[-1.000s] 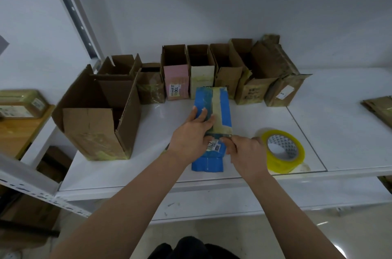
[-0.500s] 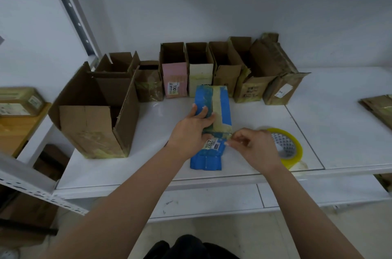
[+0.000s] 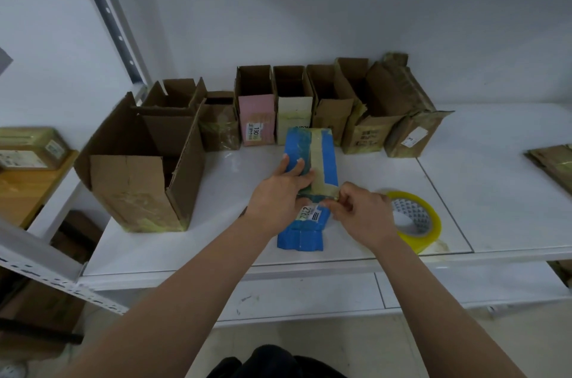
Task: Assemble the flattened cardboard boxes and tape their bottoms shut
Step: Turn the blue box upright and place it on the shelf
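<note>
On the white table (image 3: 495, 191), a row of opened cardboard boxes (image 3: 328, 105) stands at the back, with the blue box (image 3: 322, 157) lying in front of them, near the middle. Half a second earlier the right hand was just beside the yellow tape roll (image 3: 416, 222); it has now drawn in to the near end of the tape strip (image 3: 317, 160) running along the box, which suggests the strip is being finished off. The left hand (image 3: 278, 191) lies flat, fingers straight, pressing the box down. The right hand (image 3: 359, 210) has curled fingers pinching the strip's end.
</note>
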Available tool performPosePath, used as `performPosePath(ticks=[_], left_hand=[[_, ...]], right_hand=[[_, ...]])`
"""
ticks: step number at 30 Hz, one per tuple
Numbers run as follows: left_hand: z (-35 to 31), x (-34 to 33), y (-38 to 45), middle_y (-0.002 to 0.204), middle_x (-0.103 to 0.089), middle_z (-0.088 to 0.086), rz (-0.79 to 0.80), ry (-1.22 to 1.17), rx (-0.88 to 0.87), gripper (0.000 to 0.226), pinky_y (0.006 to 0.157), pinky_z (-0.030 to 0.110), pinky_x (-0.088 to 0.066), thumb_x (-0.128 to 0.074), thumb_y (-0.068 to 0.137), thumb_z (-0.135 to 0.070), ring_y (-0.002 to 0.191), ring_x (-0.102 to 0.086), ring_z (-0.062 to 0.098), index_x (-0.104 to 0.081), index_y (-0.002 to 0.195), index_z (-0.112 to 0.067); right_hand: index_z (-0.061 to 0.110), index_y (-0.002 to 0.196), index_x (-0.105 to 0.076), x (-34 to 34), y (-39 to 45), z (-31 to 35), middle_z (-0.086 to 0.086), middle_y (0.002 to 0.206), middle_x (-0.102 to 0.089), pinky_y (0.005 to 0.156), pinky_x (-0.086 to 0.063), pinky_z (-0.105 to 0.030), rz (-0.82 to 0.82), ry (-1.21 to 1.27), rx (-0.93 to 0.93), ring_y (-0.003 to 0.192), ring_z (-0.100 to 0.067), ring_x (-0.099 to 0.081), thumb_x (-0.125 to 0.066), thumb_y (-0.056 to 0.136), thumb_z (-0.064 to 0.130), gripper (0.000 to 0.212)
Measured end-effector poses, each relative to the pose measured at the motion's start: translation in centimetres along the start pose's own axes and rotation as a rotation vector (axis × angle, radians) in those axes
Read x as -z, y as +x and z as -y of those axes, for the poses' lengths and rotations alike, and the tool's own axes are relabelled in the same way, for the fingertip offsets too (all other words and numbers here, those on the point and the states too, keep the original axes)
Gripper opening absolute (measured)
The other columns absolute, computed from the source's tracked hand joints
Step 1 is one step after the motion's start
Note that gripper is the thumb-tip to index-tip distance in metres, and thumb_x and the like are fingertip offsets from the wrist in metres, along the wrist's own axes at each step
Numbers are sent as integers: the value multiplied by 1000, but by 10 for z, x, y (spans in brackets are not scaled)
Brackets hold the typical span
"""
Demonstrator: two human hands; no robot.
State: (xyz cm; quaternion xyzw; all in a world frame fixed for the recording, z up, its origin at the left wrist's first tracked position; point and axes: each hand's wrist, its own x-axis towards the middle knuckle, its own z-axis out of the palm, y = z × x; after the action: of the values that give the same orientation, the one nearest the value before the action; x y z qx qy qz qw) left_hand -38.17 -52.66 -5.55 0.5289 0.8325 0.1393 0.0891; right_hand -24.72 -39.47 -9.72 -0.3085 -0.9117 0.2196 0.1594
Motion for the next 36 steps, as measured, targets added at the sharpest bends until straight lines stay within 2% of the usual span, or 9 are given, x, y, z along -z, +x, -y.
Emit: performPosePath(ticks=[3, 8, 10, 14, 18, 22, 26, 30, 36], left_hand=[[2, 5, -2, 160, -20, -7, 17, -60, 29, 63, 113, 38, -30, -58, 94, -38, 150, -4, 14, -30, 150, -31], [-13, 15, 3, 142, -44, 6, -155, -83, 123, 73, 111, 50, -30, -57, 82, -66, 142, -26, 30, -43, 134, -16], [-29, 15, 7, 154, -29, 10, -230, -18, 161, 87, 115, 56, -20, -48, 84, -70, 147, -11, 33, -29, 145, -10], [-46, 5, 17, 163, 9, 5, -85, 28, 269, 99, 111, 68, -5, -37, 85, -75, 146, 19, 35, 7, 154, -19], [-34, -7, 21, 162, 13, 5, -24, 95, 333, 87, 110, 65, -17, -39, 93, -62, 147, 12, 37, 10, 153, -22], [-24, -1, 15, 163, 3, 4, -110, 41, 298, 81, 110, 59, -24, -40, 95, -56, 148, -1, 32, 3, 154, -22], [-6, 10, 4, 149, -33, 1, -360, -434, 260, 72, 100, 52, -45, -51, 90, -50, 133, -39, 25, -20, 150, -26], [-12, 19, -13, 122, -59, -2, -467, -1163, 217, 35, 72, 23, -57, -58, 95, -22, 101, -65, 14, -48, 123, -39], [-11, 13, -19, 113, -68, 2, -410, -1517, 363, 25, 76, 37, -57, -54, 96, -25, 97, -69, 23, -54, 117, -39]], right_hand=[[27, 66, -58, 14, -3, 5, 10, 69, -69, 92, -47, -46, 54, 217, -110, 80, -14, -66, -35, 91, 70, 55], [19, 78, -63, 25, -3, -5, 10, 70, -67, 87, -50, -42, -15, 252, -168, 81, -18, -66, -45, 101, 28, 31], [23, 77, -61, 21, -4, -9, 9, 71, -68, 87, -51, -43, 5, 276, -207, 80, -17, -67, -46, 100, 20, 28], [16, 85, -65, 9, -8, -13, 12, 69, -66, 86, -53, -45, 69, 278, -233, 78, -16, -67, -48, 100, 16, 23], [24, 77, -61, 2, -12, -15, 12, 69, -67, 85, -54, -47, 97, 305, -248, 81, -16, -69, -54, 96, 14, 23], [12, 85, -66, -1, -13, -15, 5, 77, -69, 84, -56, -44, 95, 348, -269, 83, -19, -69, -57, 93, 9, 13], [10, 94, -61, 5, -11, -13, -8, 88, -67, 68, -55, -34, 15, 506, -356, 80, -26, -64, -49, 99, 7, 14], [9, 98, -60, 19, -5, -2, -9, 84, -65, 64, -49, -31, -51, 588, -411, 68, -22, -60, -48, 102, 20, 17], [8, 92, -61, 42, -5, 30, -4, 66, -65, 42, -45, -19, 45, 940, -480, 52, -13, -59, -49, 100, 18, 18]])
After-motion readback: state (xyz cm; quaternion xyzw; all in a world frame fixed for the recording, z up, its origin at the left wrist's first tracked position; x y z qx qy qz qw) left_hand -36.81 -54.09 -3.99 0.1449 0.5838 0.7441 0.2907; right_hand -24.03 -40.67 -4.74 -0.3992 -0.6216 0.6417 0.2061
